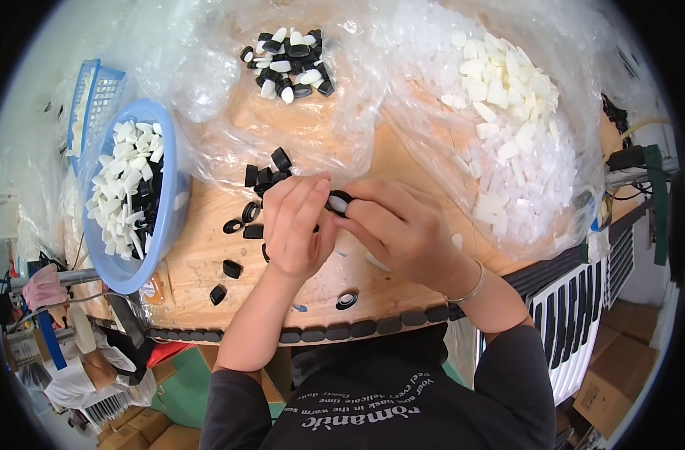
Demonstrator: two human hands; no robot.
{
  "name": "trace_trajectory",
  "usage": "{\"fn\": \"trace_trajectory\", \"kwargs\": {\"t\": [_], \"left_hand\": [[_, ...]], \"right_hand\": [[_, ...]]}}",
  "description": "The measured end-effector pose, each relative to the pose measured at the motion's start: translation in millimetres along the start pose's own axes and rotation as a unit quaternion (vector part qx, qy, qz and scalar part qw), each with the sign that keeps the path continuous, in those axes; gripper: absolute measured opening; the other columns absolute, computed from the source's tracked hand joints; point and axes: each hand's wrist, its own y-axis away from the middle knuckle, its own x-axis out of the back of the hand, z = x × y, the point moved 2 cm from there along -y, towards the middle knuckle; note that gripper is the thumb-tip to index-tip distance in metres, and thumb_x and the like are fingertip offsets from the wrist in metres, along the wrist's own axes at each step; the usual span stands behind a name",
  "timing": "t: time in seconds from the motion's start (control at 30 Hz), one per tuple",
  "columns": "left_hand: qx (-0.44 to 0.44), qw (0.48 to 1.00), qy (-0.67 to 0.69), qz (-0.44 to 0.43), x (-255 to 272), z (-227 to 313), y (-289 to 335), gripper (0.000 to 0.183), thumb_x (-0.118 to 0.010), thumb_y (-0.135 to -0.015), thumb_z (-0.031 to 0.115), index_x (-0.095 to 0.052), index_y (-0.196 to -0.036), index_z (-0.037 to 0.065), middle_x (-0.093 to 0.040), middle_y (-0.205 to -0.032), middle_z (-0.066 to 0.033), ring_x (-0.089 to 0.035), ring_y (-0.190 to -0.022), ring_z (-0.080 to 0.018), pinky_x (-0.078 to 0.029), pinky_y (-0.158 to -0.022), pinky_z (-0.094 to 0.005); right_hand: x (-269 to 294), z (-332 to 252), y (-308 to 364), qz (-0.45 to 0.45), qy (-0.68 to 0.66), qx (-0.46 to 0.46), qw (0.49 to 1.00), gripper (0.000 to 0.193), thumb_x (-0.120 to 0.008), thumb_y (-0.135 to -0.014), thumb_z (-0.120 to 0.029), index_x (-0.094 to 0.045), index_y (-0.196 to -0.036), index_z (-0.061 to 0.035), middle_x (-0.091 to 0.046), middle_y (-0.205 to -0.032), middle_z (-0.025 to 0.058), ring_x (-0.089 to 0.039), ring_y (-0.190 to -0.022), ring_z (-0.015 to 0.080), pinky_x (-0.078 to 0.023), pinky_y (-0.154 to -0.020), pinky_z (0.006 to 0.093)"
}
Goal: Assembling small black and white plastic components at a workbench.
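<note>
Over the middle of the wooden table, a small black oval piece with a pale insert is between my two hands. My right hand pinches it between thumb and fingers. My left hand is closed against its left side, with the fingertips bent around it and partly hidden. Several loose black oval caps lie just beyond and left of my left hand. A black ring with a pale centre rests on the table below my hands. A thin white piece lies beneath my right hand.
At the left, a blue basin holds white and black pieces, with a blue basket behind it. A pile of black and white pieces sits on plastic sheeting at the back. White pieces and translucent ones are heaped at right. Black blocks line the front edge.
</note>
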Motion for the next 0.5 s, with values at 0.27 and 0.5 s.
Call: {"fn": "trace_trajectory", "kwargs": {"t": [0.27,0.5], "left_hand": [[0.006,1.0,0.012,0.026,0.3,3.3,-3.3,0.044,-0.066,-0.07,-0.003,-0.057,-0.113,-0.002,-0.066,-0.104,-0.0181,-0.061,-0.092,-0.0331,-0.048,-0.082,-0.0402],[0.018,1.0,0.008,0.024,2.4,5.3,-6.7,0.044,-0.066,-0.07,-0.002,-0.058,-0.113,-0.003,-0.065,-0.103,-0.0165,-0.06,-0.09,-0.0327,-0.047,-0.081,-0.0403]], "right_hand": [[0.3,-2.8,-1.3,0.016,0.037,0.019,0.999,0.019,-0.075,-0.075,-0.009,-0.064,-0.09,-0.0042,-0.065,-0.093,0.0079,-0.063,-0.071,0.0224,-0.049,-0.064,0.0314],[-0.6,-5.4,-0.9,-0.006,0.052,0.025,0.998,0.019,-0.072,-0.077,-0.012,-0.064,-0.092,-0.0037,-0.065,-0.094,0.0075,-0.063,-0.076,0.0213,-0.048,-0.071,0.0333]]}}
